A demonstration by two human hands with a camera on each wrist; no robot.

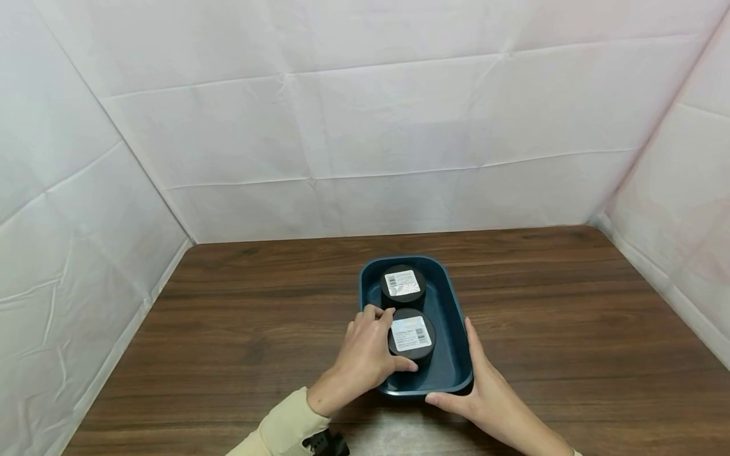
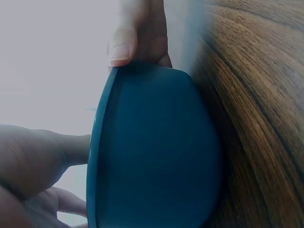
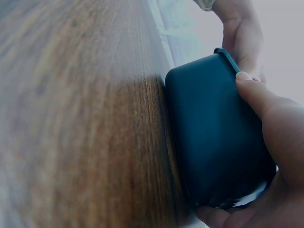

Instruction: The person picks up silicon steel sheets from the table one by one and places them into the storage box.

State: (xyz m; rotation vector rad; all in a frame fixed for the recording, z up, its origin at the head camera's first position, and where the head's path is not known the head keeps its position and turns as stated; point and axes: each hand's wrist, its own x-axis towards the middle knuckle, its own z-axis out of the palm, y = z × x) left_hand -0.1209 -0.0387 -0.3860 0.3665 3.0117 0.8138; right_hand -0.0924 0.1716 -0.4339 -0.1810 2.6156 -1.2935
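A dark blue rectangular tray (image 1: pixel 447 316) with rounded corners sits on the wooden table. Inside it are two round black lidded containers, each with a white label on top: a far one (image 1: pixel 422 297) and a near one (image 1: pixel 424 354). My left hand (image 1: pixel 365 354) reaches over the tray's left side and grips the near container, thumb at its front and fingers at its far left edge. With thumb at the near rim and fingers along the right side, my right hand (image 1: pixel 485 392) holds the tray's near right corner. In the left wrist view, the tray's wall (image 2: pixel 152 152) hides the containers.
Brown wood-grain tabletop (image 1: pixel 256 316) surrounds the tray. White creased sheets stand as a back wall (image 1: pixel 371 139), a left wall (image 1: pixel 68 253) and a right wall (image 1: pixel 690 221). A black device (image 1: pixel 326 442) is strapped at the left wrist, beside a pale yellow sleeve (image 1: pixel 291 421).
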